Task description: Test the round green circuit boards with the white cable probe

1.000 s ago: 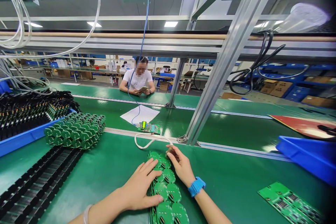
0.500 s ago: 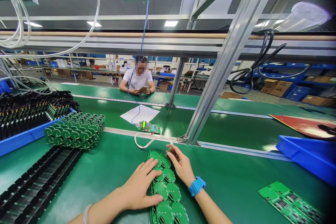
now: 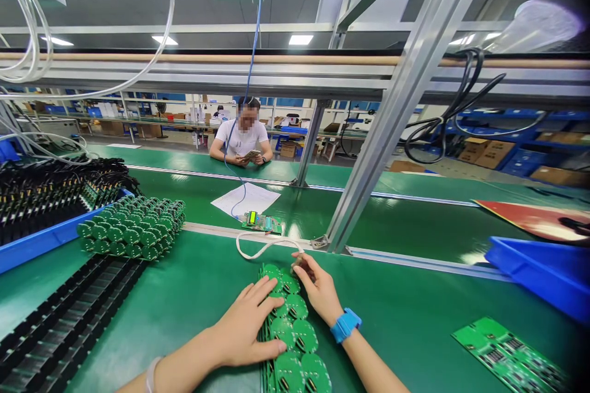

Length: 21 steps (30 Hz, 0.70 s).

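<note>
A stack of green round circuit boards (image 3: 305, 336) stands on the green table in front of me. My left hand (image 3: 251, 322) rests on its left side with fingers spread, the fingertips and thumb touching the boards. At the far end of the stack, my right hand (image 3: 318, 285) pinches a small connector (image 3: 298, 261), partly hidden by the fingers, at the end of a white cable (image 3: 262, 252). That cable runs back to a small test board (image 3: 261, 222) with a lit yellow-green display. A blue wire hangs down to the same board.
More round boards (image 3: 131, 227) are piled at the left beside a black slotted rack (image 3: 69, 319) and a blue bin (image 3: 55, 236). At right are a blue tray (image 3: 544, 270), a rectangular board (image 3: 509, 353) and a metal post (image 3: 391, 116). A person (image 3: 242, 135) sits opposite, holding a phone.
</note>
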{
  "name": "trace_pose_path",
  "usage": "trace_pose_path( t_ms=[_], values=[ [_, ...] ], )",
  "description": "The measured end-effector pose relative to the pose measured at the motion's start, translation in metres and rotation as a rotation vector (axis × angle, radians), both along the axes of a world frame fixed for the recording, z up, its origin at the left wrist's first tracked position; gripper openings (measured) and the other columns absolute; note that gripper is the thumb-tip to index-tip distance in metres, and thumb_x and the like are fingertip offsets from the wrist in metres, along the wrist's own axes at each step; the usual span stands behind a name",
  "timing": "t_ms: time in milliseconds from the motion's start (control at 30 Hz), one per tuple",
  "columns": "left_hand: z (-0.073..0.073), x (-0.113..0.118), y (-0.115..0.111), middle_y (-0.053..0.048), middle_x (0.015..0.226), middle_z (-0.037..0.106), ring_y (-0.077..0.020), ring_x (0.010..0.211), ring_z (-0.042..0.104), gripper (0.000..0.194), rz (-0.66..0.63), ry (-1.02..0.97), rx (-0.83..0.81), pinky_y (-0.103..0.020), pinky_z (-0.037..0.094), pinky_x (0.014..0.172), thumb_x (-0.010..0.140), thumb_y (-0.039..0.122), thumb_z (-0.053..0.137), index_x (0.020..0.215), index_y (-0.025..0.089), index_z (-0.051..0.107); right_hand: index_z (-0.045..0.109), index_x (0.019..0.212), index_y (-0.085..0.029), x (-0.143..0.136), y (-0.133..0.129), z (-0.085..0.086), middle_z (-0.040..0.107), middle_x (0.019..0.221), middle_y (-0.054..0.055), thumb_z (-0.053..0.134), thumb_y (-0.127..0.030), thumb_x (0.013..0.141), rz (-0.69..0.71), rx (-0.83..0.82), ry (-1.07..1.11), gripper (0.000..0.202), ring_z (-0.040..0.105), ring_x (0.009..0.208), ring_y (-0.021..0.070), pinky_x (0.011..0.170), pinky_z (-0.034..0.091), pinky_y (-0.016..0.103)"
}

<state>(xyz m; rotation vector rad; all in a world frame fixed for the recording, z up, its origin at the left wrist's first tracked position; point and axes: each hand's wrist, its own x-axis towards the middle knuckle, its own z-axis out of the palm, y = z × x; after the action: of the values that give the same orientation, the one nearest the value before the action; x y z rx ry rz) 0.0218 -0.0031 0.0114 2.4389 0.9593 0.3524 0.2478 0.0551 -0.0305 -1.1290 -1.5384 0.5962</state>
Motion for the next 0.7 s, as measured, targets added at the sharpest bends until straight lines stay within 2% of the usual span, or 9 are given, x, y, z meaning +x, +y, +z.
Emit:
trace_pose_path(
  t_ms=[700],
  values=[
    [0.0004,-0.0002,0.0002,-0.012,0.159,0.018,-0.033,0.146,0.014,0.069,0.005,-0.009,-0.006,-0.054,0.018,0.117,0.082,0.043,0.068,0.142,0.02,0.043,0.065,0.109,-0.018,0.0014,0.0011,-0.0012,0.071,0.088,0.008,0.056,-0.049,0.088,0.003,-0.019,-0.015,0.038,0.068,0.08,0.0244,0.072,0.056,0.033]
  ],
)
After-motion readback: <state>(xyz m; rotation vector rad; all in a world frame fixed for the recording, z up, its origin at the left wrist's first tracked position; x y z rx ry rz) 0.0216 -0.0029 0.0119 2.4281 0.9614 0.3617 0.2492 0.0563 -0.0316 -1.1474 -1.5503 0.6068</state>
